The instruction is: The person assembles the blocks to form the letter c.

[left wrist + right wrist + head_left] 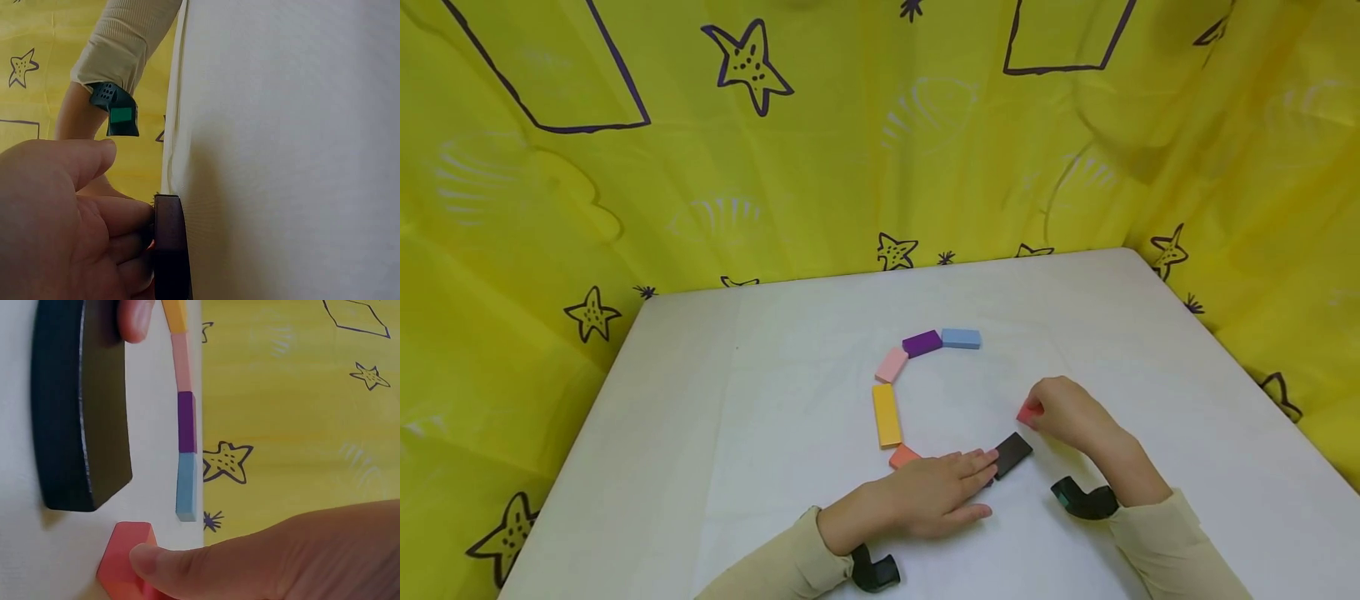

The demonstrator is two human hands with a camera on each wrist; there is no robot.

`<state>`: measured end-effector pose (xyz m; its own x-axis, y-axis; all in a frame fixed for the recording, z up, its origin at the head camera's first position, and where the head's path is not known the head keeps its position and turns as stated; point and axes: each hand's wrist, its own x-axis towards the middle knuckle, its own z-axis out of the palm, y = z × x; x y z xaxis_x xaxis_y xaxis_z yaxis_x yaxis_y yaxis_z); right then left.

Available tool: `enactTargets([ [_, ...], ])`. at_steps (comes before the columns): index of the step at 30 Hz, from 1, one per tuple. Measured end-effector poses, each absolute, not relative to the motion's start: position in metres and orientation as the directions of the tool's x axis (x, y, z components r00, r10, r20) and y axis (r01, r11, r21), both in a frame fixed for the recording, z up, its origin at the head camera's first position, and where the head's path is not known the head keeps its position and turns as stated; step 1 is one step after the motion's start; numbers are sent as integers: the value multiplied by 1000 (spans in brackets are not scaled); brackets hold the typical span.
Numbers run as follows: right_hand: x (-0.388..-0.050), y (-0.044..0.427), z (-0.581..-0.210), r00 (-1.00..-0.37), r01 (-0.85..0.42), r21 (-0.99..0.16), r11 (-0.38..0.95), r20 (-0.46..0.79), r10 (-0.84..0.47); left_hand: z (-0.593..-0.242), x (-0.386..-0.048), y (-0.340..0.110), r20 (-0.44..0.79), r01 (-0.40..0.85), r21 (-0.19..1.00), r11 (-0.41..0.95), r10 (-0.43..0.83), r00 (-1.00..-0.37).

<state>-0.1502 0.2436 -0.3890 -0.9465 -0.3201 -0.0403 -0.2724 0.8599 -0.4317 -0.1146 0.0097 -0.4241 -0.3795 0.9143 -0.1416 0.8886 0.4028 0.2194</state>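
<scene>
My right hand [1071, 412] pinches a coral-red block [1025, 414] near the table surface, just beyond the end of a black block [1012, 454]. The thumb lies against the red block [122, 556] in the right wrist view. My left hand [928, 496] is laid out with straight fingers over the lower part of a curved row of blocks, fingertips touching the black block. An orange block [904, 456] shows partly beside it; what else lies beneath the palm is hidden. In the left wrist view a dark block [170, 250] stands against the fingers.
The curve continues up through a yellow block [887, 417], a pink block [892, 365], a purple block [922, 343] and a light blue block [961, 338]. They lie on a white table [790, 375]. Yellow patterned cloth [820, 167] hangs around it.
</scene>
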Motion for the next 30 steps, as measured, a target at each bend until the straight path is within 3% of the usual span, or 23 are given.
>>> enactTargets([
  [30,-138,239,-395,-935,-327,-415,849,8,-355,-425,-115,9,-151,893,219,392,918,-366],
])
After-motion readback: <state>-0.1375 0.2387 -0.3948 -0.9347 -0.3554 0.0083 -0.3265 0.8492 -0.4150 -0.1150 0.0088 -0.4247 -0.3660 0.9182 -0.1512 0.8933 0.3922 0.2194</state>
